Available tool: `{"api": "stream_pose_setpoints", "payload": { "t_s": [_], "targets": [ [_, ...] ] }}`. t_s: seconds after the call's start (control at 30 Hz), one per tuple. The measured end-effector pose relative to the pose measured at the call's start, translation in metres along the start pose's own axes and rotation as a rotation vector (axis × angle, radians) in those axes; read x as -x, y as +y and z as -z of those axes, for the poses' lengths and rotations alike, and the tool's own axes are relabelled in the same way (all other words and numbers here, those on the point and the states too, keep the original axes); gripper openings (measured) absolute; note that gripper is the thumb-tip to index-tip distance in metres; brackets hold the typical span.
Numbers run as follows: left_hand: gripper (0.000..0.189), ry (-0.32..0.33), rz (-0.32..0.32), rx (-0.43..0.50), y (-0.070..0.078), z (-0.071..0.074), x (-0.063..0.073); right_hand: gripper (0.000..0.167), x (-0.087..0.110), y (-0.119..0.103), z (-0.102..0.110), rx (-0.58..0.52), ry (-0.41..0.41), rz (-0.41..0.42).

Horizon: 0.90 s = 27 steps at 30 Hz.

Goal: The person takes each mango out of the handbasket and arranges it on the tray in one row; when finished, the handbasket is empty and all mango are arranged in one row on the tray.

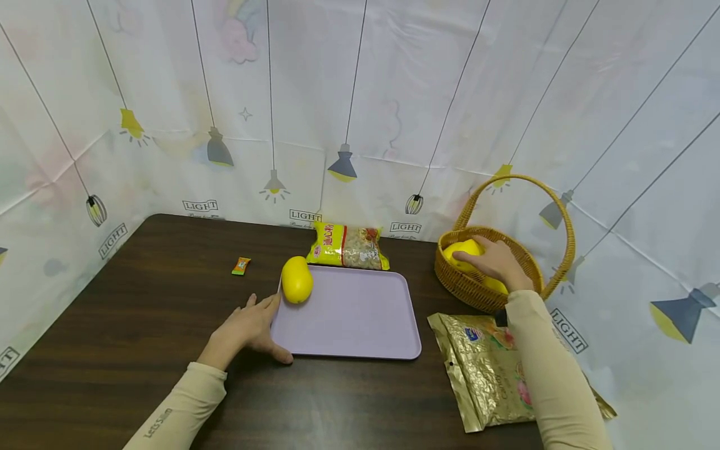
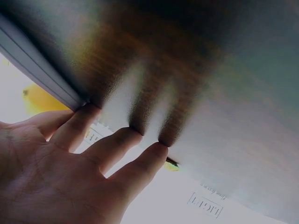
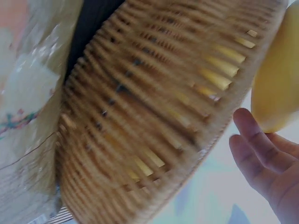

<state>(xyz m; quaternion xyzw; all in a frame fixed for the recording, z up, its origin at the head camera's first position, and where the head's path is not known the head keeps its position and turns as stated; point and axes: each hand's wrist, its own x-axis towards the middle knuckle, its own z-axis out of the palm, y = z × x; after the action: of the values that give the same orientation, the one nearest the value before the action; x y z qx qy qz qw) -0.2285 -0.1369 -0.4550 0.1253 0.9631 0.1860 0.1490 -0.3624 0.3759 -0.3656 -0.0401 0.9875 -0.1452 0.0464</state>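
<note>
Free passage over tray (image 1: 360, 312), tall basket handle (image 1: 570, 240) at right

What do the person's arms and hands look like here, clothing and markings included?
Both the left sleeve and right sleeve are cream, close-fitting, wrist-length; the left bears dark lettering, apparently "Lets Slim". The left hand and right hand are ungloved, with no rings visible.

The right-wrist view crops the hand (image 3: 268, 165) (and the yellow fruit (image 3: 279, 70)).
</note>
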Motion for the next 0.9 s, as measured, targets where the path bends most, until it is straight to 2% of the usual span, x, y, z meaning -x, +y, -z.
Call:
{"api": "stream_pose_setpoints", "payload": {
  "t_s": [0.27, 0.5, 0.7, 0.9],
  "targets": [
    [0.136, -0.002, 0.005, 0.005, 0.0, 0.0, 0.0, 0.094, 0.0, -0.027, -0.001, -0.017, 0.042, 0.059],
    [0.136, 0.0, 0.0, 0.003, 0.001, 0.0, 0.002, 0.094, 0.0, -0.059, -0.005, -0.05, 0.051, 0.111],
    [0.136, 0.001, -0.003, 0.002, 0.001, 0.001, 0.002, 0.092, 0.0, -0.098, -0.016, -0.041, 0.036, 0.182],
    [0.135, 0.002, -0.009, -0.002, 0.001, 0.001, 0.002, 0.09, -0.002, -0.134, -0.039, -0.066, -0.001, 0.224]
  ]
}}
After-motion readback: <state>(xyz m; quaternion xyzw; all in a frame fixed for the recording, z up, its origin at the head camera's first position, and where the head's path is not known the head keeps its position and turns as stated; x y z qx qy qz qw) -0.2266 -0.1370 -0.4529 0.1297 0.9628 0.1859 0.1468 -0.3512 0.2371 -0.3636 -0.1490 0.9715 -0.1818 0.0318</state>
